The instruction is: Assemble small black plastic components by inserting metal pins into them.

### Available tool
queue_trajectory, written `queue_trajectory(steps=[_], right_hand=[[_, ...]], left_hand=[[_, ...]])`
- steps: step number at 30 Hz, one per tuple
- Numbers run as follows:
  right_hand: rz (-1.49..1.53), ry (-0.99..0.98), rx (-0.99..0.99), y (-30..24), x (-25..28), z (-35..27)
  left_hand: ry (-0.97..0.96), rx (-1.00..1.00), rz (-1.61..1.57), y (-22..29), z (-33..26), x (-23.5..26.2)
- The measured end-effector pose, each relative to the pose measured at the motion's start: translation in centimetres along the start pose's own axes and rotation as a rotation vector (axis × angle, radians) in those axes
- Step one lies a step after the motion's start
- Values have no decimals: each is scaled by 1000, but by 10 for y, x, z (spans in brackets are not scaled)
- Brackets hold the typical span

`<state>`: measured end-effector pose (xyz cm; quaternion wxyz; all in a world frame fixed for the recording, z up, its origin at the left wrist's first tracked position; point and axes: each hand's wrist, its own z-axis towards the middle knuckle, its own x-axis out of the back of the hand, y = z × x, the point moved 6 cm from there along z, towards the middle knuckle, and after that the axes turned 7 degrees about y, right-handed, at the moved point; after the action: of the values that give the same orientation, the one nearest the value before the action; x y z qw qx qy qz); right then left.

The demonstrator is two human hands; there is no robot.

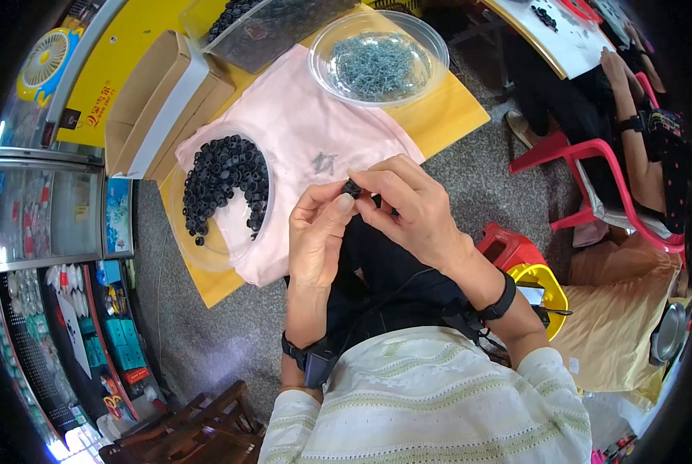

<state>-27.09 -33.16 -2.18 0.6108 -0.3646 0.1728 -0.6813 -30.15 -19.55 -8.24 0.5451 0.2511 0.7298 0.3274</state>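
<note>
Above the near edge of the pink cloth, my left hand [320, 233] and my right hand [410, 203] meet at the fingertips. Pinched between them is a small black plastic part [351, 189], its far side covered by fingers. A bit of black also shows beneath my right fingers, too hidden to name. Just beyond my hands, several loose screws [324, 162] lie on the pink cloth [299, 116]. To the left, a clear round tray [177, 232] holds many small black plastic parts [221, 174]. Farther off stands a clear bowl [323, 77] full of grey screws [381, 66].
Beyond the left tray stands an open cardboard box [164, 116], beside a clear bin [265, 39] of black parts. The yellow table [466, 112] ends at my lap. To the right are a red stool [504, 246], a pink chair [632, 166] and another person's arm [638, 158].
</note>
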Motion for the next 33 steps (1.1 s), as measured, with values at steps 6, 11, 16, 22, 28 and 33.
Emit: queue_trajectory(steps=[6, 11, 16, 22, 28, 33], right_hand=[[8, -19, -15, 2, -1, -1], [7, -18, 18, 3, -1, 0], [-28, 25, 69, -1, 3, -6], [-74, 86, 75, 3, 6, -15], [66, 97, -196, 11, 8, -14], [124, 118, -204, 3, 7, -10]], left_hand=[[-15, 35, -72, -7, 1, 3], [13, 12, -88, -7, 0, 1], [17, 40, -99, -13, -2, -4], [42, 62, -86, -22, -1, -7], [40, 26, -50, -16, -3, -13], [16, -12, -55, -13, -7, -8]])
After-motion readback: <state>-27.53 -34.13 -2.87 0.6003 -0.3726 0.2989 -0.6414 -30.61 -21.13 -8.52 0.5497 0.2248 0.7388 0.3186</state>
